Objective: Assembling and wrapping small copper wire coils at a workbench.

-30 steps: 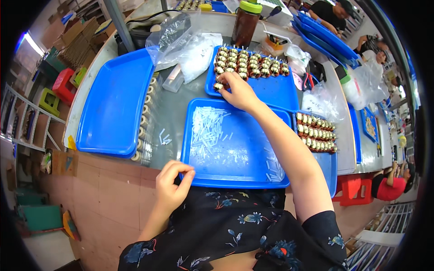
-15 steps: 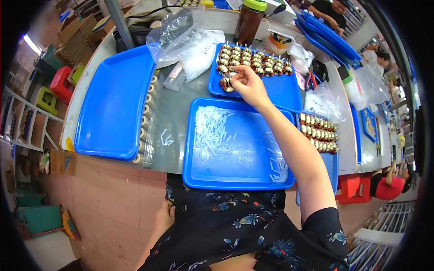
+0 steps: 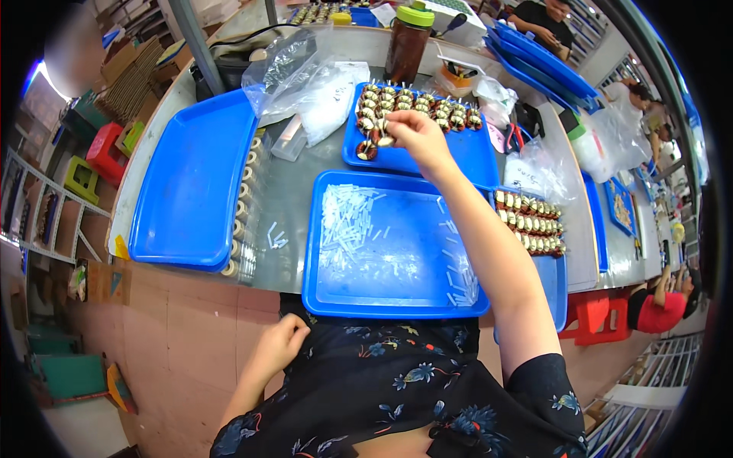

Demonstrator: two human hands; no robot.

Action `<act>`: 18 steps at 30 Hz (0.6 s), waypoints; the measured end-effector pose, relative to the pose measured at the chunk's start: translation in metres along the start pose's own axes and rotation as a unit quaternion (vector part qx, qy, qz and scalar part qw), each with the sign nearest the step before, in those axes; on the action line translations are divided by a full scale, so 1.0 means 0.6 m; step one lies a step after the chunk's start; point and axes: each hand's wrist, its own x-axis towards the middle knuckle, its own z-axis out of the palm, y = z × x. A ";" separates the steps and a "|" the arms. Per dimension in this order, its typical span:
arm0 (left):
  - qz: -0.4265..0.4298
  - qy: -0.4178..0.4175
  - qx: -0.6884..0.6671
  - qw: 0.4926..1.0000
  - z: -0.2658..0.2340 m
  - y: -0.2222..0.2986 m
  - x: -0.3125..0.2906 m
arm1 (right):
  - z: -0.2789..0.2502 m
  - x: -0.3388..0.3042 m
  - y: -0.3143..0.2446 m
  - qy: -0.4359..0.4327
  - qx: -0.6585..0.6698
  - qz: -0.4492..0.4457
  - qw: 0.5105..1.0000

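Observation:
In the far blue tray (image 3: 475, 155) stand rows of small wire-wound coils (image 3: 405, 99) with dark red windings and cream tops. My right hand (image 3: 419, 139) is over the tray's left part, thumb and fingers pinched on one coil (image 3: 384, 137). Just left of that, a single coil (image 3: 366, 150) sits at the front of the rows. My left hand (image 3: 276, 345) is low beside my lap, left of the near tray, its fingers curled in and nothing showing in them. Between me and the coils lies a near blue tray (image 3: 374, 284) with short clear tubes (image 3: 347, 221) heaped at its left.
A blue tray (image 3: 191, 183) at left rests over a row of cream round parts (image 3: 240, 210). More coils (image 3: 528, 223) fill a tray at right. Behind stand plastic bags (image 3: 332, 107), a green-lidded bottle (image 3: 410, 46) and red-handled pliers (image 3: 514, 137). Other people sit farther off.
My left hand has risen toward the table edge. My right hand has shifted slightly left and up with a coil; another coil now shows beside it in the tray. The view has tilted a little.

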 end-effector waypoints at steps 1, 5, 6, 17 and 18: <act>-0.015 -0.049 -0.042 0.998 -0.002 0.009 -0.007 | -0.003 -0.005 -0.008 0.010 0.086 0.045 0.995; 0.124 -0.105 -0.266 0.950 -0.035 0.053 -0.012 | 0.018 -0.081 -0.056 -0.038 0.177 0.086 0.980; 0.238 -0.065 -0.201 0.948 -0.053 0.082 0.011 | 0.013 -0.107 -0.053 -0.068 0.170 0.084 0.979; 0.311 0.071 -0.238 0.917 0.064 0.239 0.159 | 0.037 -0.349 -0.063 -0.006 0.283 0.131 0.950; 0.313 0.062 -0.217 0.922 0.068 0.245 0.152 | 0.029 -0.357 -0.060 -0.004 0.285 0.144 0.948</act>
